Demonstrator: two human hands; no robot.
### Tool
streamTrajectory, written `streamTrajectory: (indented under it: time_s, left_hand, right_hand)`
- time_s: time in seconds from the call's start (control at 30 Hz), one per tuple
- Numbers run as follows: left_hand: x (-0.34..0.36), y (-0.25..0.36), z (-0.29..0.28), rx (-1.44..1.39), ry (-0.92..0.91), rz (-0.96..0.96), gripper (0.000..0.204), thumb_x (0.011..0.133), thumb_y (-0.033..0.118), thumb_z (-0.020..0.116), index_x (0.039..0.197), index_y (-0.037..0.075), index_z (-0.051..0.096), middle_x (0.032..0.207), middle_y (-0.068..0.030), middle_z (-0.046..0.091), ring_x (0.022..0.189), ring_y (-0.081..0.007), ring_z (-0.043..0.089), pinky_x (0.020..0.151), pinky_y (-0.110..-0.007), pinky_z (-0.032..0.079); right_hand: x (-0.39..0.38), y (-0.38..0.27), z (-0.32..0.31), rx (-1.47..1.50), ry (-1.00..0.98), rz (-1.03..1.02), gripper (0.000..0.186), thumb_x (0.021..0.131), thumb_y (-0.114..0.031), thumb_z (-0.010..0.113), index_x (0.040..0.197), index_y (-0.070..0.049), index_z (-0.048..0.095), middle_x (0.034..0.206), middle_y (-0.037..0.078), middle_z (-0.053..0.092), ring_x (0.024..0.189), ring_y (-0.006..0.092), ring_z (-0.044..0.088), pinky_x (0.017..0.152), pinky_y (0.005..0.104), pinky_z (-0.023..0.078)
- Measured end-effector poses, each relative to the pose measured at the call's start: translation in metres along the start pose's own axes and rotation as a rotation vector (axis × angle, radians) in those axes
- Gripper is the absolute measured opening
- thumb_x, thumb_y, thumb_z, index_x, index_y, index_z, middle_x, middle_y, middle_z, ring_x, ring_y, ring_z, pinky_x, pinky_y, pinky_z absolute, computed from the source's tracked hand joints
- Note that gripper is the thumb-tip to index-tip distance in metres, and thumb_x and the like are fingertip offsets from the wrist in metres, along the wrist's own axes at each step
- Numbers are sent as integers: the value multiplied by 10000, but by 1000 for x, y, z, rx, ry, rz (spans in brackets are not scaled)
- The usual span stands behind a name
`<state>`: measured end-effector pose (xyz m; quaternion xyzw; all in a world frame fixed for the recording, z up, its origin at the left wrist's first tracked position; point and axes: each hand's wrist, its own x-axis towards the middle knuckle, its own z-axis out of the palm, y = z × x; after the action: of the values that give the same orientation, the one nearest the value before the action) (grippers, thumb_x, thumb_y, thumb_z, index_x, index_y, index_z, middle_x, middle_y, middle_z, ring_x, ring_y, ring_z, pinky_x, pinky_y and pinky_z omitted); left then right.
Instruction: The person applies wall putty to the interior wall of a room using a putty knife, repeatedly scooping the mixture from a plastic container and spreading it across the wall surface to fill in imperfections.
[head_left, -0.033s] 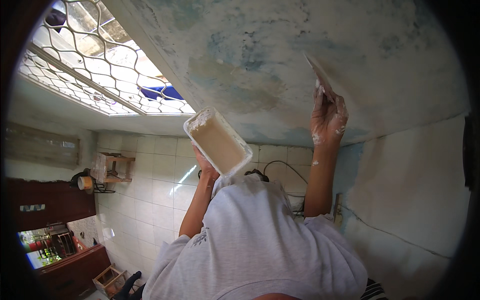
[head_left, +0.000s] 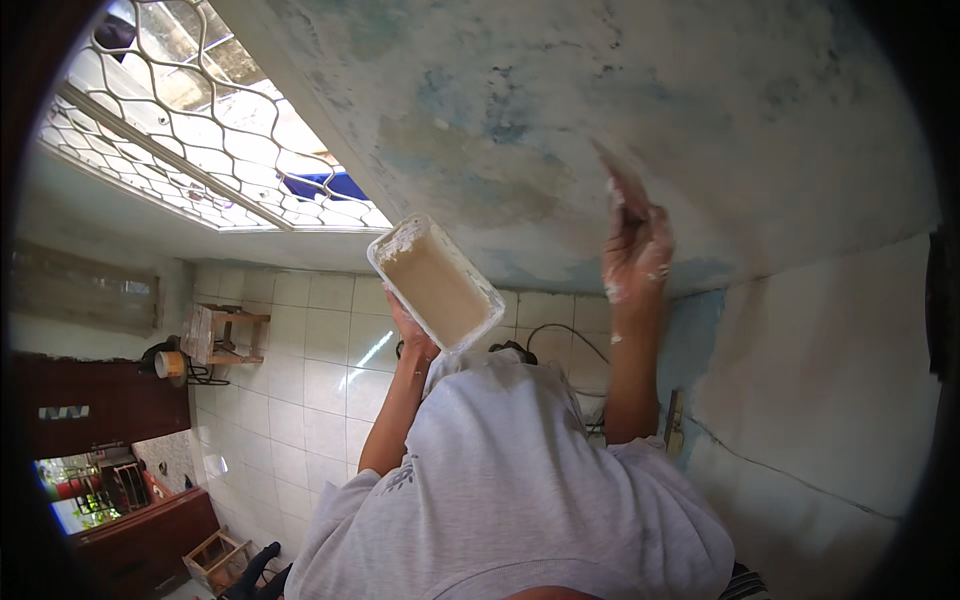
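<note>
My left hand (head_left: 412, 328) is closed under the side of a white rectangular plastic tub (head_left: 484, 323), its open top facing up. Smooth beige putty (head_left: 435, 285) lies in the tub, with whiter clumps crusted at the far end. My right hand (head_left: 637, 255), spotted with white putty, is raised at the wall (head_left: 440, 165) and closed on a flat putty scraper (head_left: 624, 182). The scraper's blade points up and left, close to the wall; whether it touches cannot be made out. Blue and grey-green patches show through the wall's white coat.
A window with a wavy metal grille (head_left: 210, 120) is at upper left. On the tiled floor (head_left: 300, 400) stand a wooden stool (head_left: 232, 335) and a second wooden frame (head_left: 218, 562). A dark cable (head_left: 570, 325) lies near the wall. A cracked side wall (head_left: 810, 400) rises at right.
My right hand and the scraper have shifted down and left along the wall, and both are now slightly blurred. My left hand and the tub have stayed in place.
</note>
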<state>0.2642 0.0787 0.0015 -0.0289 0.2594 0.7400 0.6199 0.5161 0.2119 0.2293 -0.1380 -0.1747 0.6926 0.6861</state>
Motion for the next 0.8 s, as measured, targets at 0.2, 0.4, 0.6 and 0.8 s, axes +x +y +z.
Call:
streamTrajectory:
  time_s: [0.2,0.4,0.6,0.8]
  left_hand:
    - [-8,6,5,71,-101,106,703,1008,659,277,1456,141,434,1369,-55,546,1218,-251,553,1018,-405,486]
    - [-20,19,0,89,-13,154,694,1010,653,277,1454,144,436,1368,-52,547,1215,-246,557,1015,-402,490]
    - [-15,25,-3,56,-57,116,691,1011,651,277,1453,144,436,1368,-52,547,1215,-245,559,1016,-402,490]
    - [4,43,-7,78,-133,78,693,1012,652,275,1458,144,431,1373,-56,546,1218,-247,559,1018,-405,489]
  right_hand:
    - [19,111,-89,-129,223,418,236,959,-46,534,1008,182,570,1158,337,623,1054,365,673,1017,349,570]
    - [70,22,0,364,8,454,276,948,51,527,1138,251,526,1271,382,500,1217,414,548,1025,356,568]
    - [-3,2,48,194,-244,124,301,953,-35,583,1088,232,552,1274,394,501,1220,405,556,1043,353,555]
    - [1,122,-53,-69,245,415,324,948,-54,564,1124,217,531,1230,364,556,1118,387,635,1017,383,572]
